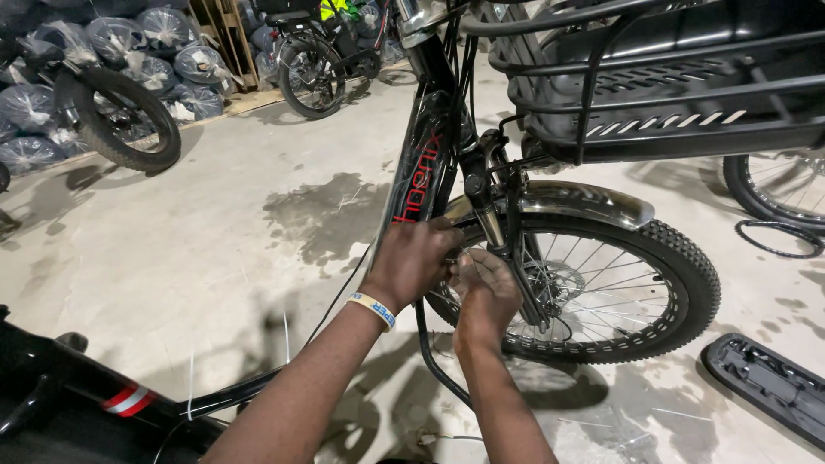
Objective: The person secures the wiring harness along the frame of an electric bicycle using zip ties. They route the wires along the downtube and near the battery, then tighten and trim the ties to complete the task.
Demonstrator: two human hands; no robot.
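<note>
A black bicycle stands in front of me with its front wheel (640, 292) on the concrete floor. My left hand (415, 258), with a pale wristband, is at the foot of the black down tube (421, 167), fingers curled near the fork (491, 219). My right hand (484, 288) is just beside it, fingers bunched against the wheel's spokes and a black cable (427, 348). What the fingers pinch is too small to see. A silver mudguard (567, 199) arcs over the tyre, under a black front basket (653, 77).
A black plastic cover (769, 382) lies on the floor at right. Another bicycle frame (77, 399) is at the lower left. More bicycles (314, 60) and plastic-wrapped bundles (163, 51) stand at the back. A second wheel (778, 185) and a cable loop lie at right.
</note>
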